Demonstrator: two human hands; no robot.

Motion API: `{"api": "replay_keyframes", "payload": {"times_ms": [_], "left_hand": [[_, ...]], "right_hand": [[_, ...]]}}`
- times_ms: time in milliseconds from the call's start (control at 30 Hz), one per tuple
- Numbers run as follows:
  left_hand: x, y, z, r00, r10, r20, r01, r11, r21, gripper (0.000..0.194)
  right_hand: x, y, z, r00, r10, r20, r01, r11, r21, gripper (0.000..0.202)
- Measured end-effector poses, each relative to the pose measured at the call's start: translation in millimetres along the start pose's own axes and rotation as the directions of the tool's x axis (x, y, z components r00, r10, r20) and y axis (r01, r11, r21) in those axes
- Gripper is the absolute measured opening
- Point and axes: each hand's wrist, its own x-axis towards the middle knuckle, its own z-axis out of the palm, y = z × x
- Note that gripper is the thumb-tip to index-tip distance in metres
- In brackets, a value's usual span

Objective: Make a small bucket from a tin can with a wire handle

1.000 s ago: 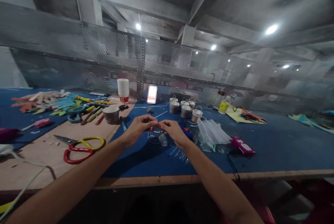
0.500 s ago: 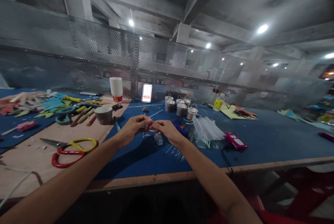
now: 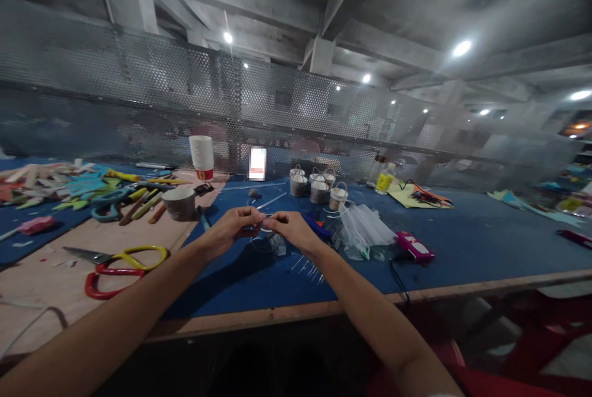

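Over the blue tabletop, my left hand (image 3: 237, 225) and my right hand (image 3: 291, 228) meet nearly fingertip to fingertip. Each is closed in a pinch on a thin white strand (image 3: 267, 229), which shows as a small curve just below the fingertips; its ends are hidden by my fingers. Under the hands lie coils of thin clear wire and a crumpled clear plastic piece (image 3: 278, 244). Right of my right hand are a blue tool (image 3: 319, 228), partly hidden, and a spread of thin wire pieces (image 3: 311, 267). Several small grey buckets with wire handles (image 3: 319, 191) stand beyond.
Scissors with red and yellow handles (image 3: 121, 261) lie on the left board, near a grey bowl (image 3: 179, 203) and stacked paper cups (image 3: 202, 155). Clear plastic bags (image 3: 365, 227), a magenta device (image 3: 415, 246) and a yellow-labelled bottle (image 3: 385, 180) are on the right. A perforated metal screen (image 3: 296, 101) runs behind.
My fingertips have drawn slightly apart, and the white strand between them shows more clearly. The whole view has shifted slightly.
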Motion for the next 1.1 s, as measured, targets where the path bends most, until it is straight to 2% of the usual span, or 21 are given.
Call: {"api": "replay_keyframes", "payload": {"times_ms": [200,367,600,700,800,933,1100], "left_hand": [[-2.6,1.9,1.8,1.000,0.002,0.028,-0.001,0.999,-0.039,0.022],[-4.0,3.9,1.5,0.998,0.017,0.058,-0.011,0.995,-0.098,0.021],[-5.3,4.7,3.5,1.000,0.009,0.020,-0.007,0.997,-0.071,0.023],[-6.0,6.3,3.6,1.000,0.014,0.002,-0.014,0.997,-0.076,0.021],[-6.0,7.0,3.1,1.000,0.026,0.008,-0.025,0.998,-0.049,0.022],[-5.7,5.6,4.0,0.999,0.040,0.011,-0.040,0.999,-0.008,0.029],[-5.6,5.2,3.6,0.998,0.052,0.038,-0.050,0.997,-0.059,0.023]], "right_hand": [[0.4,1.4,-2.7,0.997,0.023,0.079,-0.034,0.988,0.149,0.035],[1.1,-2.2,-3.5,0.987,0.077,0.138,-0.112,0.958,0.263,0.038],[1.9,2.5,-2.5,0.992,0.028,0.121,-0.052,0.979,0.197,0.040],[2.5,2.9,-2.6,0.992,0.052,0.118,-0.076,0.974,0.212,0.043],[2.9,4.2,-2.0,0.989,0.057,0.139,-0.086,0.973,0.213,0.044],[3.4,6.8,-1.0,0.989,0.016,0.149,-0.042,0.984,0.175,0.041],[3.0,4.1,-1.7,0.988,0.064,0.139,-0.092,0.973,0.211,0.046]]}}
